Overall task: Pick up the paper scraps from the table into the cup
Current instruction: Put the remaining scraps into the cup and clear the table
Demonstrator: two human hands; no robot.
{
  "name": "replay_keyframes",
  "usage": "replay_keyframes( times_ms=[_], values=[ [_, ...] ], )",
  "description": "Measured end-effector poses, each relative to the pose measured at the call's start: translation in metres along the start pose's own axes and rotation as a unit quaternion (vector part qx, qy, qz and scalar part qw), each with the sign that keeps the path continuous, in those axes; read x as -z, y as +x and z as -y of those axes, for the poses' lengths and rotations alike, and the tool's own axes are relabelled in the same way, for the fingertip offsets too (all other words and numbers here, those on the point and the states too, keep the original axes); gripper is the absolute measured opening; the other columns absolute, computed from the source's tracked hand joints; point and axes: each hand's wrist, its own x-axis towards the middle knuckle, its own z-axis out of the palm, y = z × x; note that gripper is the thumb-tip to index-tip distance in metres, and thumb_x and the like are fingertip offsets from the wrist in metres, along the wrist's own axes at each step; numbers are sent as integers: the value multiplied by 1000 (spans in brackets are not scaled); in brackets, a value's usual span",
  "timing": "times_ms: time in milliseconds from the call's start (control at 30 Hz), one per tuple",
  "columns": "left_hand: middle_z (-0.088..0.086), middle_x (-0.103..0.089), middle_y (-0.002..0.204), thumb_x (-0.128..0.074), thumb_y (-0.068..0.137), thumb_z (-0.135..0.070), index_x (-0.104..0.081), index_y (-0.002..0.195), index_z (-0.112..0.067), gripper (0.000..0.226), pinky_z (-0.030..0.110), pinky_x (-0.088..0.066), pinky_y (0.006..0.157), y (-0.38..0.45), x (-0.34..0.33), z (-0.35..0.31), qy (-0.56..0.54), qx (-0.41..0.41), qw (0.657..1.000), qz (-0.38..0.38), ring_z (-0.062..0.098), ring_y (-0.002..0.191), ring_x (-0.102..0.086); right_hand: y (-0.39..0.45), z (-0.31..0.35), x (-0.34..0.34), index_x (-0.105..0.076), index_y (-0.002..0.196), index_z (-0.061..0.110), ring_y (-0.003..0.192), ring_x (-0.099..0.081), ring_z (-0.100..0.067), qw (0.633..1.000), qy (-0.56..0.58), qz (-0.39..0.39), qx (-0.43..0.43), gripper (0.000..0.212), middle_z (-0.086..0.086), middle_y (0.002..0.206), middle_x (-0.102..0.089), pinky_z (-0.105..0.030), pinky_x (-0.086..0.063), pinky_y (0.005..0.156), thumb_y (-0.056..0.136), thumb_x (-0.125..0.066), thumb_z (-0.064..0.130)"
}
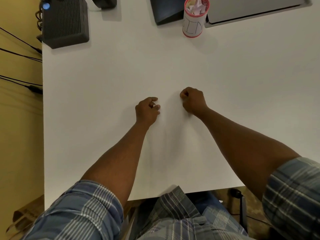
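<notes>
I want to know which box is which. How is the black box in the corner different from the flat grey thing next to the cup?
The black box is dark and tall with ribbed sides; the flat grey thing is pale, smooth and low. The black box stands far from the cup, at the table's left corner; the grey thing lies right beside the cup. A blue light glows beside the black box; none shows on the grey thing. Both sit at the table's far edge.

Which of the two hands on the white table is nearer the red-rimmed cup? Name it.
The right hand. It rests farther up the white table, almost directly below the red-rimmed paper-filled cup; the left hand sits lower and farther left.
</notes>
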Motion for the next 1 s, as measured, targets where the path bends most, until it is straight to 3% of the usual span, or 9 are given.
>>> replay_keyframes(
  times_ms=[133, 233, 367, 433, 567, 667, 767, 900, 1000],
  values=[
    [2, -59, 76, -64, 84, 1, -69, 105, -7, 23, 34, -60, 72, -2, -2, -1, 16, -25, 1000, 10, 18, 72, -65, -9, -13, -4, -62, 83, 15, 71, -51, -9, 998, 51, -31, -14, 15, 6, 81, -60, -3, -34, 52, 88, -50, 8],
    [11, -63, 91, -63, 85, 1, -68, 107, -5, 23, 38, -59, 75, -7, -6, 1, 70, -66, 995, 15, 27, 85, -67, -15, -15, -9, -64, 84, 12, 74, -54, -12, 998, 43, -43, 3, 14, 1, 86, -64, -14, -37, 58, 88, -52, 6],
    [11, -67, 99, -59, 86, 2, -68, 106, -4, 23, 18, -49, 74, -14, -14, -2, 173, -123, 977, -5, 17, 85, -64, -19, -13, -14, -64, 88, 9, 80, -59, -23, 995, -34, -50, 76, 11, -8, 89, -66, -33, -47, 69, 90, -53, 10],
    [13, -67, 98, -56, 87, 0, -70, 99, -3, 18, 22, -48, 74, -17, -17, -3, 211, -138, 967, -21, 20, 88, -63, -21, -9, -17, -65, 97, 9, 84, -59, -27, 991, -65, -38, 111, 14, -11, 94, -65, -37, -49, 72, 91, -53, 14],
    [13, -67, 93, -53, 87, 0, -70, 89, -2, 17, 30, -51, 75, -25, -21, -1, 234, -119, 964, -40, 22, 85, -63, -23, 3, -21, -64, 101, 7, 85, -58, -29, 984, -120, -20, 131, 18, -13, 97, -63, -37, -48, 71, 92, -50, 13],
    [12, -68, 90, -54, 87, 1, -70, 87, -2, 16, 26, -49, 71, -30, -21, 2, 234, -114, 965, -37, 17, 80, -61, -24, 15, -20, -61, 89, -1, 76, -57, -29, 971, -197, -25, 134, 14, -14, 88, -58, -38, -48, 64, 88, -47, 1],
    [11, -69, 89, -56, 87, 1, -71, 87, -2, 15, 22, -48, 70, -34, -17, 6, 231, -112, 966, -30, 15, 79, -61, -27, 26, -21, -49, 74, 0, 65, -45, -24, 944, -294, -22, 145, 15, -11, 76, -43, -32, -35, 54, 83, -43, -11],
    [12, -69, 86, -56, 87, 1, -70, 83, -1, 14, 28, -53, 72, -38, -15, 10, 226, -114, 967, -30, 18, 78, -63, -30, 35, -26, -55, 84, -1, 68, -41, -25, 916, -360, -8, 176, 21, -14, 83, -44, -32, -35, 57, 79, -43, -17],
    [12, -69, 85, -57, 88, -2, -70, 84, -1, 14, 26, -51, 70, -40, -14, 12, 218, -113, 969, -29, 19, 78, -63, -29, 37, -33, -57, 96, -3, 79, -52, -28, 914, -369, -1, 167, 20, -18, 98, -54, -32, -39, 61, 81, -48, -13]
  ],
)
